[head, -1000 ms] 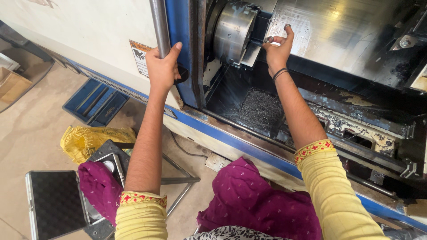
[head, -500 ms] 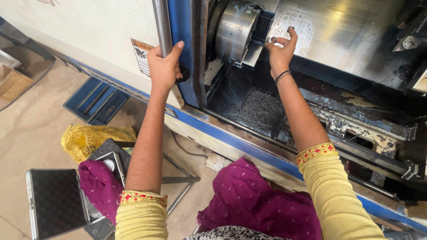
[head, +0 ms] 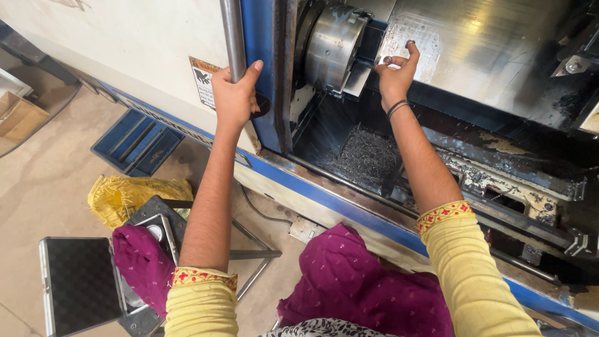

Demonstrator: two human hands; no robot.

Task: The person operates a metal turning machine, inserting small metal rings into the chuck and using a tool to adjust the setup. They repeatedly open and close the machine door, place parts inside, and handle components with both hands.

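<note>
— Where was the ring (head: 387, 60)?
— Pinched in the right hand (head: 395, 76), just right of the chuck (head: 332, 47).
— And the left hand (head: 233, 97)?
— Wrapped tight around the door bar (head: 232, 34), left of the chuck. Chips (head: 368, 156) lay below it.

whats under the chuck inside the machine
Below the chuck is a dark tray holding a heap of metal chips. The right hand, holding a small ring, is raised beside the chuck. The tray's floor beneath the chips is covered.
</note>
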